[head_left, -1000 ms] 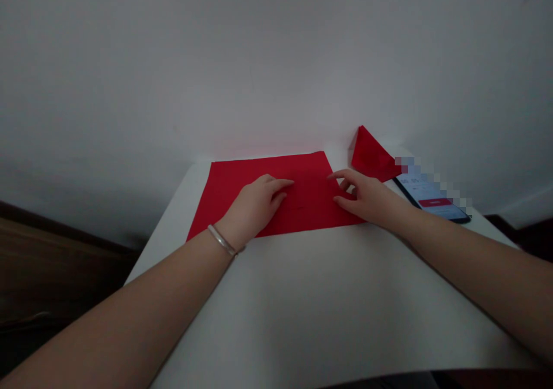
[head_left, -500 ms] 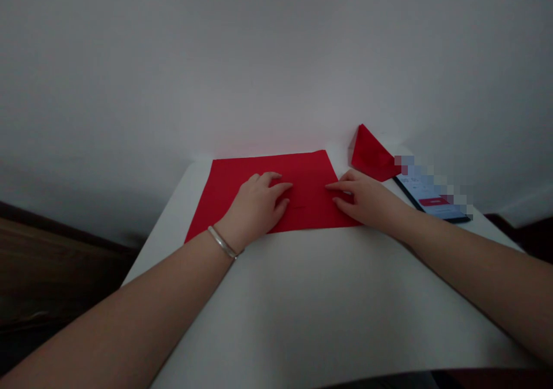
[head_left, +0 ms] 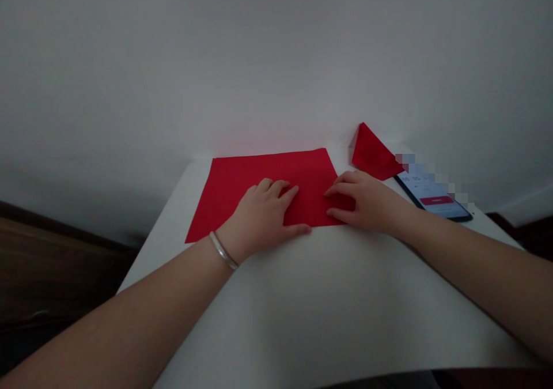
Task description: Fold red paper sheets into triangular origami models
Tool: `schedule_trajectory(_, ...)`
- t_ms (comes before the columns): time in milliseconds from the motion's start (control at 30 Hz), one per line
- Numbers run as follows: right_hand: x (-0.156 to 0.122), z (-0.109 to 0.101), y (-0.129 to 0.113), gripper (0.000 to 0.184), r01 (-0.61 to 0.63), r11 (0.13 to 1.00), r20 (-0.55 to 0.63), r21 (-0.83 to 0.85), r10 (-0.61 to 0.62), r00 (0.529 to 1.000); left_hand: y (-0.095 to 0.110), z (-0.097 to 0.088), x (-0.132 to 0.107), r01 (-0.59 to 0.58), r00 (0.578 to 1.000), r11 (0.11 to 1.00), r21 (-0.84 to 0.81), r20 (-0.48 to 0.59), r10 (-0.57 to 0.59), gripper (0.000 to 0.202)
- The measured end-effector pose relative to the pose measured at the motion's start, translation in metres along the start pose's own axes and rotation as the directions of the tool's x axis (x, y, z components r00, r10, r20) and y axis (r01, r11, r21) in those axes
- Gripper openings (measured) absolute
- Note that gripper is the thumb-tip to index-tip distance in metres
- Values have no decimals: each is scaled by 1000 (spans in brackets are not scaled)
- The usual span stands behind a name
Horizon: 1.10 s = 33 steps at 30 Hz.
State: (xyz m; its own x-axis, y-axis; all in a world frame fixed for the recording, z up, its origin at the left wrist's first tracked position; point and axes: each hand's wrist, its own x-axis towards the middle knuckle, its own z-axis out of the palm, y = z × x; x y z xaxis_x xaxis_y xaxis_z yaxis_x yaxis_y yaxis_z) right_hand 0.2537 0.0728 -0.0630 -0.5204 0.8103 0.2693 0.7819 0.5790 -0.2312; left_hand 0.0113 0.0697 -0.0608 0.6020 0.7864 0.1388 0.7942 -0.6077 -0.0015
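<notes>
A red sheet of paper (head_left: 254, 173) lies flat on the white table (head_left: 294, 302), near the wall. My left hand (head_left: 270, 213) rests on its near part, fingers spread, with the thumb stretched along the near edge. A silver bangle (head_left: 223, 250) circles the left wrist. On the sheet's right side lies my right hand (head_left: 363, 201), its thumb and fingers apart and nothing held between them. The sheet's near right corner is hidden under the right hand.
Behind the right hand a folded red paper (head_left: 374, 155) stands by the wall. Its tip reaches the phone (head_left: 432, 196), whose screen is lit and partly blurred out. Beyond the table's left side is a brown wooden surface (head_left: 52, 268).
My left hand has moved slightly right and nearer to me, and its thumb has stretched out to the near edge. The right thumb has come closer to that edge. The sheet stays put.
</notes>
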Motion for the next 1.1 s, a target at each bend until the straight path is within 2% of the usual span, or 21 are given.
schedule_trajectory(133, 0, 4, 1, 40, -25, 994, -38, 106, 29, 999, 0, -2, 1, -30, 999, 998, -61, -36, 28, 73)
schedule_trajectory(267, 3, 11, 7, 35, -185, 924, -117, 335, 236, 965, -1, -2, 1, -39, 999, 995, -92, -41, 35, 67)
schedule_trajectory(367, 6, 14, 11, 34, -344, 773, -31, 533, 424, 905, -3, 1, 1, -4, 999, 995, -102, -41, 0, 68)
schedule_trajectory(433, 7, 15, 13, 31, -396, 644, 42, 655, 491, 870, -4, 2, 2, 55, 997, 992, -114, -41, -60, 70)
schedule_trajectory(533, 7, 15, 14, 24, -365, 488, 84, 793, 506, 859, -6, 3, 4, 155, 986, 975, -162, -42, -163, 63)
schedule_trajectory(633, 6, 13, 16, 19, -380, 420, 140, 824, 500, 855, -6, 3, 6, 213, 973, 958, -191, -45, -225, 59)
schedule_trajectory(700, 5, 12, 17, 16, -394, 467, 142, 792, 487, 862, -7, 4, 6, 216, 973, 959, -182, -37, -226, 60)
schedule_trajectory(833, 6, 9, 16, 17, -397, 729, 68, 558, 436, 897, -8, 6, 7, 171, 981, 974, -146, -63, -182, 68)
schedule_trajectory(900, 7, 8, 14, 21, -364, 816, 33, 449, 392, 919, -8, 5, 7, 88, 987, 986, -145, -118, -105, 62)
schedule_trajectory(967, 7, 8, 12, 24, -319, 857, 12, 404, 344, 939, -7, 2, 6, -57, 988, 989, -137, -148, 36, 48)
schedule_trajectory(1033, 7, 8, 12, 25, -291, 874, 9, 390, 313, 950, -3, -3, 5, -195, 976, 971, -135, -125, 178, 37)
schedule_trajectory(1100, 7, 8, 13, 27, -281, 885, 12, 372, 298, 954, 2, -8, 3, -272, 962, 951, -147, -77, 263, 42)
